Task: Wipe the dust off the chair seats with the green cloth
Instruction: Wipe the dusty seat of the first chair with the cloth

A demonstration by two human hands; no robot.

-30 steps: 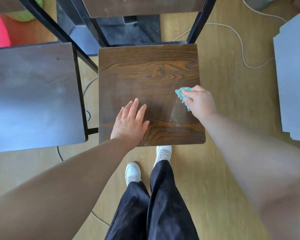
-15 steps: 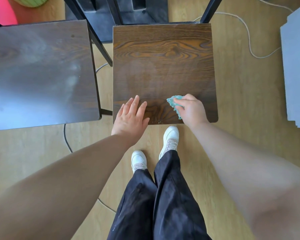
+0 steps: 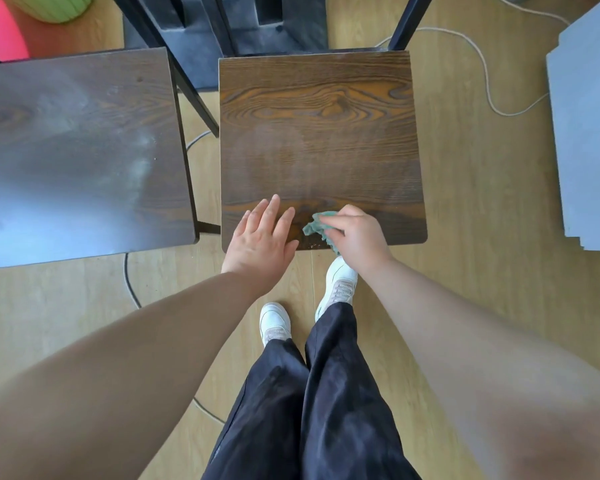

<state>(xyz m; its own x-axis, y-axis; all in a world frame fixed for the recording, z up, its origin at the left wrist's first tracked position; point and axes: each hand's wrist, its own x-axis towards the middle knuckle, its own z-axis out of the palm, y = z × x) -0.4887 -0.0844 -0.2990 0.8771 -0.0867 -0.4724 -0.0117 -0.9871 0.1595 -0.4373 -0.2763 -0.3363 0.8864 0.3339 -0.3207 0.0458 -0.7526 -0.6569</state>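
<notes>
Head view looks down on a brown wood-grain chair seat [image 3: 321, 133] on a black metal frame. The right hand [image 3: 359, 239] clenches a crumpled green cloth [image 3: 316, 227] and presses it on this seat near the front edge. The left hand [image 3: 261, 241] lies flat beside it with straight fingers, grasping nothing, just apart from the cloth. A darker chair seat [image 3: 77, 150] with dull grey patches stands to the left. White sneakers [image 3: 274, 323] stand on the pale wood floor [image 3: 482, 237]

crumpled green cloth [image 3: 317, 226] at the front edge of a dusty wood-grain chair seat [image 3: 321, 147] — second seat [image 3: 80, 150] beside.
</notes>
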